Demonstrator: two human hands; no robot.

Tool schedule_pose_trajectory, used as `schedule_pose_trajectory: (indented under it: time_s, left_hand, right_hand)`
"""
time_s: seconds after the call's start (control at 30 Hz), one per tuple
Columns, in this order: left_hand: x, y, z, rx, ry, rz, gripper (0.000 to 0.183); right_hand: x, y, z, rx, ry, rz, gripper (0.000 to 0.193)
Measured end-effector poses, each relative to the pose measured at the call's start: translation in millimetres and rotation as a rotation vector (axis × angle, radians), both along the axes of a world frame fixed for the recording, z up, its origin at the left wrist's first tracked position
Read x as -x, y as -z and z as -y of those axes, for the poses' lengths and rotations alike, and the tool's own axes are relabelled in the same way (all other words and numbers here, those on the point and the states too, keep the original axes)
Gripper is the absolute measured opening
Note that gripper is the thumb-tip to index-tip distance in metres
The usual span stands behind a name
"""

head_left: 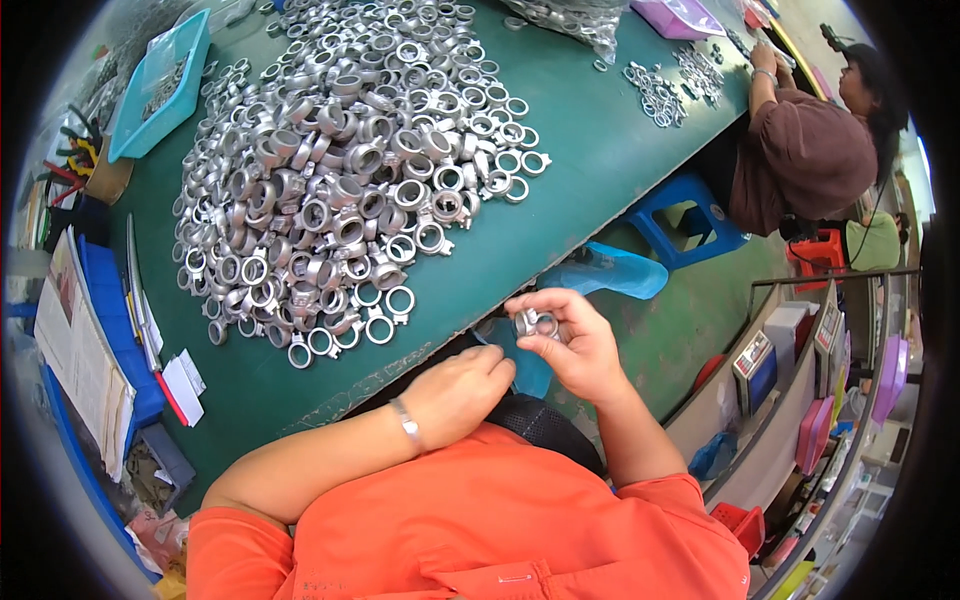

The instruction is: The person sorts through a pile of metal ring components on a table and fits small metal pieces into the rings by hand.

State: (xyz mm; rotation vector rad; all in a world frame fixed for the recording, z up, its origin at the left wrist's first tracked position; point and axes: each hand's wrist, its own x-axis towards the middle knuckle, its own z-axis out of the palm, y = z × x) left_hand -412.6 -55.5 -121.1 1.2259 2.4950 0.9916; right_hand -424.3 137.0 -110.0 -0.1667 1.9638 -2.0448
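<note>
A small silver metal ring with a lug (535,323) is pinched between the thumb and fingers of my right hand (575,345), held up just off the table's near edge. My left hand (462,392) is curled closed beside it, a bracelet on its wrist. The inside of its fingers is hidden, so I cannot see whether it holds anything. On the green table (480,260), a large heap of similar silver metal rings (330,190) spreads out ahead and to the left of my hands.
A turquoise tray (165,95) stands at the far left, above blue document holders (110,320). Smaller ring groups (657,95) lie at the far right. A co-worker (805,150) sits there, near a blue stool (685,225). Shelving with scales (755,370) stands right.
</note>
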Motion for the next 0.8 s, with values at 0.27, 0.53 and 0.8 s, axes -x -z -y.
schedule_pose_trajectory:
  time_s: [0.27,0.53,0.8]
  left_hand:
    - [3,57,-35,0.626,0.037,0.119,0.023]
    - [-3,56,-25,0.643,0.038,0.01,0.026]
    - [2,34,-24,0.779,0.187,0.078,0.032]
  right_hand:
    - [21,87,10,-0.701,-0.121,0.231,0.038]
    - [2,139,-81,-1.597,-0.633,0.575,0.033]
    - [49,-28,-28,-0.738,-0.556,-0.155,0.012]
